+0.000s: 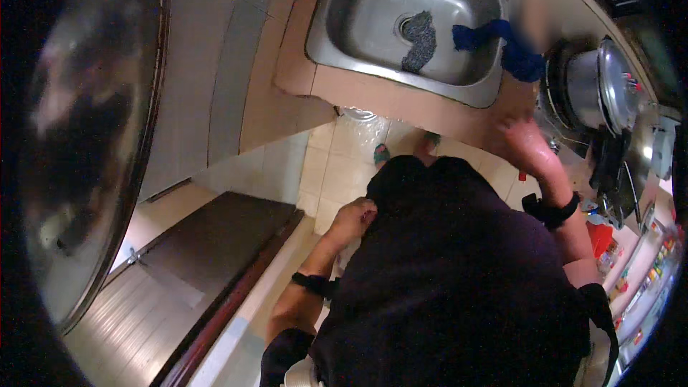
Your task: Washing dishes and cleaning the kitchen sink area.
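My left hand [355, 220] hangs beside the dark shirt [451, 269], its fingers curled inward; whether it pinches anything is hidden. At the front edge of the tiled counter [398, 92], right of the sink, my right hand [522, 142] is blurred and looks wet. Its fingers point towards the counter, and their grip is unclear. Ahead is a stainless steel sink [371, 16]. A grey, mesh-like cloth or scourer [422, 43] lies in it, partly over the drain. A dark blue cloth [518, 56] drapes over the sink's right rim, one end inside the bowl.
A lidded metal pot [586, 83] with a black handle stands on the stove at right. Beyond my right arm are a red item [599, 239] and cluttered shelves. A dark panel [215, 242] stands at lower left. Green footwear [381, 153] shows on the tiled floor [322, 172].
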Tool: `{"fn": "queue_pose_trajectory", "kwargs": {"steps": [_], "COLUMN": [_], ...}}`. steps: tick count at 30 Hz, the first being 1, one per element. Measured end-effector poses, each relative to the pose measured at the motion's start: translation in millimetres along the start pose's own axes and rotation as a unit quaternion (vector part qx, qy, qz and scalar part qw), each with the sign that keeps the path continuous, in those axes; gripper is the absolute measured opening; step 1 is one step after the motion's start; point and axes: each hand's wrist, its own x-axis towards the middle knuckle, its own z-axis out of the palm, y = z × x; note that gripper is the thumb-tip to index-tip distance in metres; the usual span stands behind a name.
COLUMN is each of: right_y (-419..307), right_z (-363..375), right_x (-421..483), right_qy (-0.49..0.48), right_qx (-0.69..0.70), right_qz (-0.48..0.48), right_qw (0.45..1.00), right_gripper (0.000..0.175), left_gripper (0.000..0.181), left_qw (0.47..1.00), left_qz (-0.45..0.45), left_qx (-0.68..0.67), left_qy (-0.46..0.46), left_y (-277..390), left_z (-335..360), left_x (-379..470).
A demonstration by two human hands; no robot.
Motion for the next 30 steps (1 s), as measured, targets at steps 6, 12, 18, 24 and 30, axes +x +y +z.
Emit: {"fn": "queue_pose_trajectory", "kwargs": {"steps": [6,12,18,24,30], "right_y": [-35.8,-72.4,-112.0,-136.0,-147.5], "right_z": [-4.6,-14.2,-25.5,-34.7,-26.8], "right_x": [-8.7,-0.2,6.0,3.1,-7.0], "right_qy": [-0.056,-0.016,0.037,-0.031,-0.037], "right_qx": [0.108,0.094,0.074,0.092,0.069], "right_qz": [0.019,-0.011,-0.084,-0.067,-0.048], "right_qw": [0.992,0.995,0.993,0.993,0.996], "right_gripper": [0.034,0.038,0.040,0.042,0.042], "left_gripper": [0.021,0.034,0.044,0.044,0.051], "left_qw": [0.992,0.946,0.808,0.814,0.818], "left_qz": [0.122,0.048,-0.060,-0.102,-0.106], "left_qx": [-0.025,0.320,0.572,0.567,0.552], "left_qy": [0.016,0.020,-0.124,-0.075,-0.119], "left_y": [-45.9,-54.4,-64.1,-78.9,-95.6], "left_z": [-10.1,-16.3,-17.2,-11.7,-1.3], "left_x": [-18.1,-22.6,-2.6,-1.8,8.7]}}
